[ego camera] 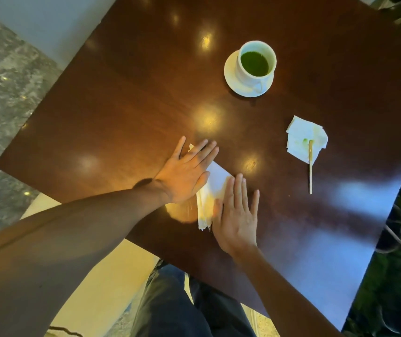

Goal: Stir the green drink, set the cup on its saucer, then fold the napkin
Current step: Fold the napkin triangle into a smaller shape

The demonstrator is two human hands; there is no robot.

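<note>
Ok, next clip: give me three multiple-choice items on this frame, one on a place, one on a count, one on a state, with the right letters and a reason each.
1. Where does the wooden stirrer lie?
A. in the cup
B. with its tip on the stained napkin
C. on the saucer

2. How many napkins are on the table?
A. one
B. two
C. four

3. How are the hands on the napkin near the table's edge?
A. flat, pressing it
B. both clenched as fists
C. lifted clear of it

Key: 1 B, its upper end rests on the green-spotted tissue. 2 B, one stained, one under the hands. 3 A, the left hand and right hand lie with straight fingers on it.
</note>
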